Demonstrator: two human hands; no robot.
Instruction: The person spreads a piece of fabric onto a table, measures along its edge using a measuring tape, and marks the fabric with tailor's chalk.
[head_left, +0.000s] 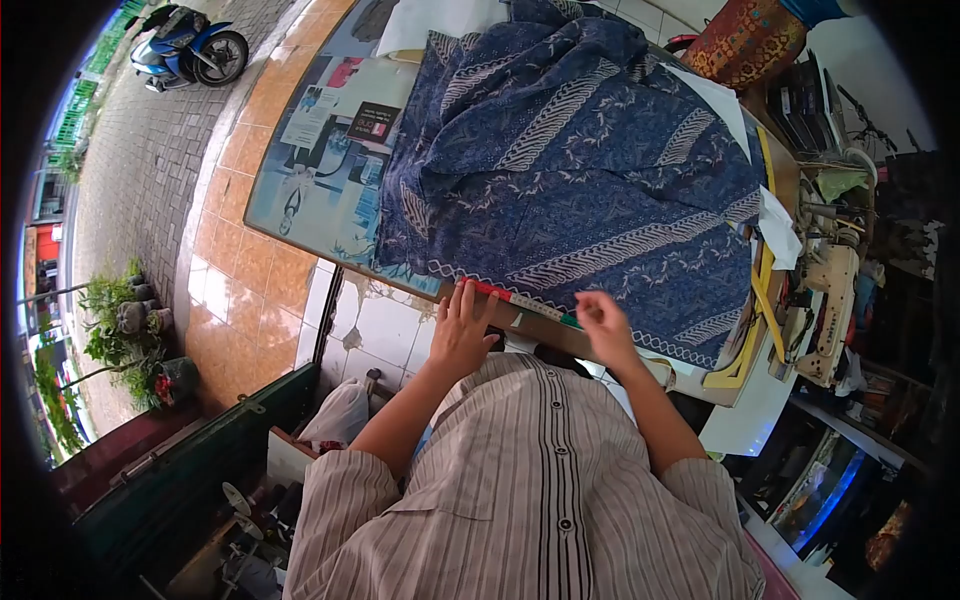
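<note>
A dark blue batik cloth [570, 180] with white patterned bands lies spread over the table, its bottom edge along the near side. Along that edge runs a narrow measuring tape [528, 302] with red, white and green sections. My left hand [462, 330] rests with fingers stretched out on the red end of the tape, at the cloth's hem. Near the green part, my right hand [606, 325] is closed, thumb and fingers pinched together just over the hem. Whatever lies between those fingertips is hidden.
The table [262, 205] has printed pictures on its left part. A yellow ruler [735, 372] lies at the right, beside a cream-coloured sewing machine [826, 315]. A white plastic bag [340, 415] sits below left. Outside stands a blue motorbike [185, 50].
</note>
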